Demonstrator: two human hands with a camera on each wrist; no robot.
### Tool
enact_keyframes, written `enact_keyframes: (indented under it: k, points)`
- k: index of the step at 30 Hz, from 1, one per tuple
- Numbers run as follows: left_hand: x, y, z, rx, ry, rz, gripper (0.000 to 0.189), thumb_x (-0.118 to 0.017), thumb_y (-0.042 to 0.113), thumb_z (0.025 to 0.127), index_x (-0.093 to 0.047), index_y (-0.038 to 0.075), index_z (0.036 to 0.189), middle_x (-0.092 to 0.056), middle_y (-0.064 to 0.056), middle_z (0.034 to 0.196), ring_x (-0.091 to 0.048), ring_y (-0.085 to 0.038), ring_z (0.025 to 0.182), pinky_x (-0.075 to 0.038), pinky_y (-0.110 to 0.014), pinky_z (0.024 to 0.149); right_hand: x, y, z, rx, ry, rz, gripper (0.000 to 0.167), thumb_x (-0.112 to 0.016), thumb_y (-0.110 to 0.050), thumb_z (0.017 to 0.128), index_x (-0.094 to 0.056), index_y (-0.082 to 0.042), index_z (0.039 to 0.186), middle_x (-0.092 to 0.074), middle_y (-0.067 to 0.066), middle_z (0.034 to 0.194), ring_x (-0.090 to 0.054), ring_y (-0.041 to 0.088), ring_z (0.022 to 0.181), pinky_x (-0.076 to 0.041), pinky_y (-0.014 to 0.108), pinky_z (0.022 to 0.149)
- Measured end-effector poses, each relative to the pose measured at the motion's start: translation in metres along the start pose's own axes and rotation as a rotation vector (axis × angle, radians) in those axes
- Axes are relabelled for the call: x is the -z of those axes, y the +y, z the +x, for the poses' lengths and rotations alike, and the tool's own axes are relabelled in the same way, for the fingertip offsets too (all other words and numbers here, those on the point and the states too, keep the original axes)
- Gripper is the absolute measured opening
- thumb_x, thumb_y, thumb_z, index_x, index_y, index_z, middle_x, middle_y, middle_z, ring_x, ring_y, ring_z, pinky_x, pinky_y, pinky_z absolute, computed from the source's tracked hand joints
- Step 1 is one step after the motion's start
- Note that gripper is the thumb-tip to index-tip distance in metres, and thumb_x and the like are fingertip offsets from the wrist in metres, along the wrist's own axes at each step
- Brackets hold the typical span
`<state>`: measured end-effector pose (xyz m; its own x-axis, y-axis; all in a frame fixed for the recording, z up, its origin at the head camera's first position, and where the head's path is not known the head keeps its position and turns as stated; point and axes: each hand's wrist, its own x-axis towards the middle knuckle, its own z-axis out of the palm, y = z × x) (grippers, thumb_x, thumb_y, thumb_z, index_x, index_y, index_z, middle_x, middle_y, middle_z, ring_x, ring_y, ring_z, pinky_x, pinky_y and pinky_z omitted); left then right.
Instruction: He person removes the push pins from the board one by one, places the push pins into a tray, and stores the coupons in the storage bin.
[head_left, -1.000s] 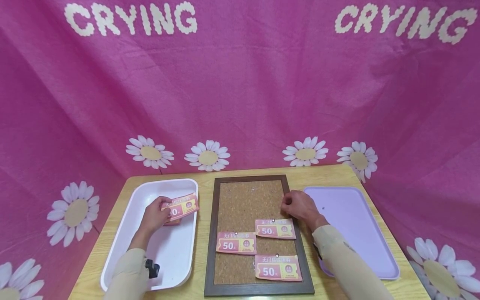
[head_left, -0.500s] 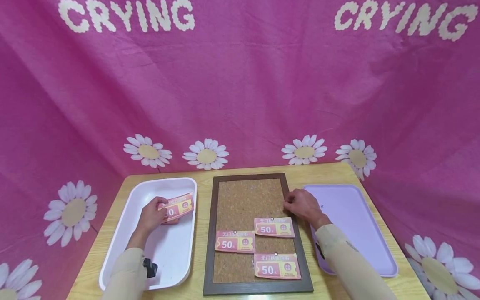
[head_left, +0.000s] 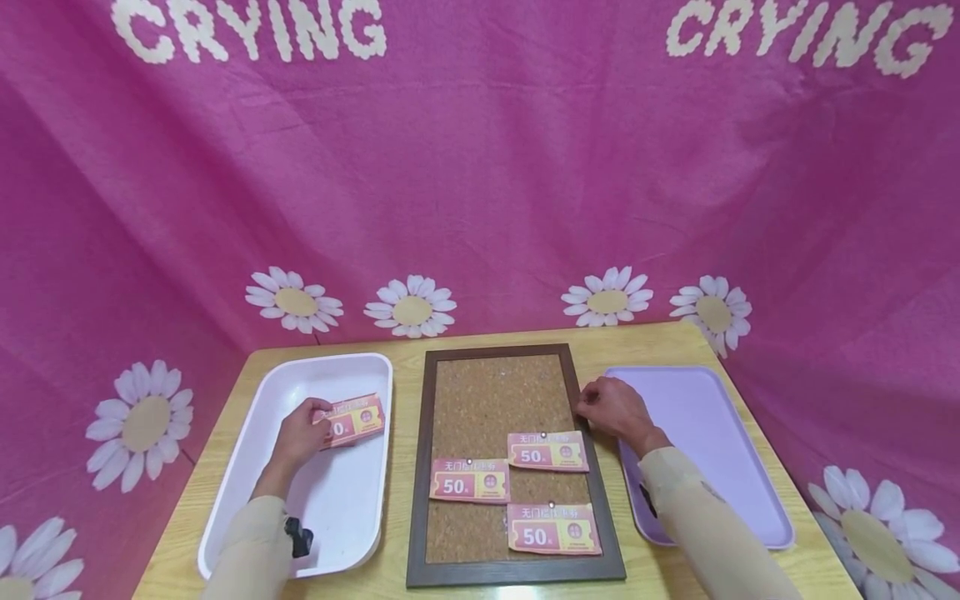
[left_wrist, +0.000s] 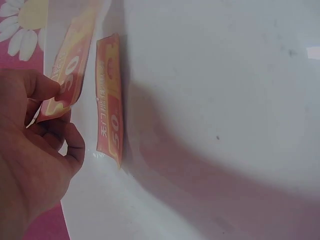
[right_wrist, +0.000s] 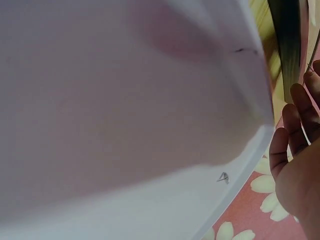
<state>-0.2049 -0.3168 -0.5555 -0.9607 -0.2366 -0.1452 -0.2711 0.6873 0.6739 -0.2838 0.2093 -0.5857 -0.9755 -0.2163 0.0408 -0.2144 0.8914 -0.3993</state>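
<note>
My left hand (head_left: 303, 429) is over the white tray (head_left: 341, 512), pinching a pink and yellow 50 coupon (head_left: 363, 417) by its near end. The left wrist view shows this held coupon (left_wrist: 70, 72) tilted, and a second coupon (left_wrist: 110, 100) lying in the tray beside it. Over the right edge of the framed cork board (head_left: 495, 387), my right hand (head_left: 617, 410) has its fingers bent and close together; whether they hold anything is hidden. Three similar coupons, the upper right coupon (head_left: 547, 454), left coupon (head_left: 470, 483) and lower right coupon (head_left: 553, 531), are pinned on the board.
A shallow purple tray (head_left: 723, 475) stands right of the board. The right wrist view shows a small dark pin-like thing (right_wrist: 224, 178) near its rim. A pink curtain (head_left: 480, 167) with daisies hangs around the wooden table (head_left: 408, 358).
The held coupon dips slightly and sits closer over the one below it. My right hand has shifted a little to the right. The pinned coupons stay put on the board.
</note>
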Motion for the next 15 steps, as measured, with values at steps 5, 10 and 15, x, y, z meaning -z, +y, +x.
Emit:
enact_keyframes:
  k: [5, 10, 15]
  points:
    - [-0.002, -0.003, 0.0, 0.013, -0.011, 0.002, 0.034, -0.051, 0.012, 0.088, -0.054, 0.003, 0.121, -0.049, -0.028, 0.138, -0.046, -0.042, 0.125, -0.032, -0.055, 0.109, 0.003, 0.005, -0.003, -0.001, 0.0, -0.005, 0.014, -0.069, -0.033, 0.076, -0.072, -0.02, 0.079, -0.065, -0.004, 0.078, -0.057, 0.016, 0.076, -0.049, 0.04, 0.074]
    - [-0.003, -0.004, -0.001, 0.021, -0.015, 0.003, 0.035, -0.05, 0.011, 0.088, -0.054, 0.003, 0.121, -0.049, -0.028, 0.138, -0.045, -0.042, 0.125, -0.032, -0.055, 0.109, 0.006, 0.01, -0.006, -0.019, 0.007, -0.015, 0.013, -0.069, -0.032, 0.076, -0.072, -0.02, 0.079, -0.064, -0.004, 0.079, -0.058, 0.017, 0.075, -0.049, 0.04, 0.075]
    - [-0.004, -0.006, -0.001, 0.038, -0.02, 0.013, 0.034, -0.05, 0.011, 0.088, -0.053, 0.002, 0.121, -0.049, -0.028, 0.137, -0.047, -0.041, 0.123, -0.033, -0.055, 0.108, 0.006, 0.016, -0.006, -0.024, 0.0, -0.001, 0.011, -0.069, -0.029, 0.075, -0.072, -0.019, 0.078, -0.063, -0.003, 0.078, -0.056, 0.017, 0.072, -0.048, 0.039, 0.071]
